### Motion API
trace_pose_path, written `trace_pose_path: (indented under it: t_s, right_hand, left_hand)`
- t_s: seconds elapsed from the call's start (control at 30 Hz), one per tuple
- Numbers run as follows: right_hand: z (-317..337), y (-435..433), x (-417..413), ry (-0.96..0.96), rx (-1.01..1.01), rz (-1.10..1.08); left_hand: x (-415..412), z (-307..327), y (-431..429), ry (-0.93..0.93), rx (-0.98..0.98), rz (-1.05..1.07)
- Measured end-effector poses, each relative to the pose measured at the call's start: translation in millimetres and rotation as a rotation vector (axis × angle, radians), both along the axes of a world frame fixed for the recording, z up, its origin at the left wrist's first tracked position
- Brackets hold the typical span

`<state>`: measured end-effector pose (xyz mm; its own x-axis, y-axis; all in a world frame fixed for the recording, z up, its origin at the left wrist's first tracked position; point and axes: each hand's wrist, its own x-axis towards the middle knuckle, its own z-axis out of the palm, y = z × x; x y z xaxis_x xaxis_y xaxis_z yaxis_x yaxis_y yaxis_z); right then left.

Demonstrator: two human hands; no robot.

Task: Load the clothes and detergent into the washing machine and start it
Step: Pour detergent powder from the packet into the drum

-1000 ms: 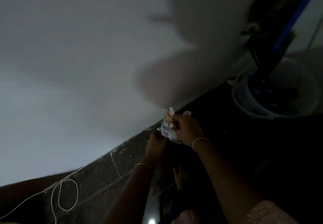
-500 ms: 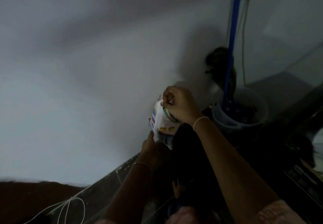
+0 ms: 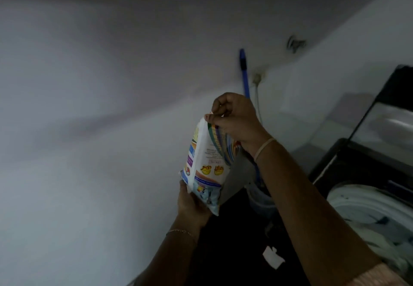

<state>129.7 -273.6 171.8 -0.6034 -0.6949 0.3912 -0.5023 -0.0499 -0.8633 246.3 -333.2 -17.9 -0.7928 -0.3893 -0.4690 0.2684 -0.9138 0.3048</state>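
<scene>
A white detergent packet (image 3: 206, 163) with coloured print stands upright in front of me in the dim room. My left hand (image 3: 192, 203) grips its bottom end from below. My right hand (image 3: 234, 120) pinches its top edge between thumb and curled fingers. At the right edge is the top-loading washing machine (image 3: 357, 198) with its dark lid (image 3: 393, 111) raised. Light and dark clothes (image 3: 375, 225) lie in its drum.
A white wall (image 3: 89, 151) fills the left side. A blue mop handle (image 3: 244, 75) leans in the corner above a bucket (image 3: 261, 203) that my right arm partly hides. A cable (image 3: 258, 98) hangs beside the handle. A white scrap (image 3: 272, 256) lies on the dark floor.
Both hands have lifted the packet from near the floor up to chest height. My view has swung right, and the washing machine has come into sight.
</scene>
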Motion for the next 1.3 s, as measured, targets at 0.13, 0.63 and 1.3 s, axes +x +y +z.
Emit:
trace_pose_path:
  t_s: [0.13,0.63,1.3]
  right_hand:
    - [37,37,-3,-0.072,-0.062,-0.034]
    - [86,262,-48,0.067,0.166,-0.313]
    - [42,487,-81,0.117,0.332,-0.732]
  left_hand:
    - [-24,27,28,0.126,-0.068,-0.044]
    - [-105,71,234,0.236,-0.151,-0.309]
    - [-152,52,410,0.069,-0.349,-0.600]
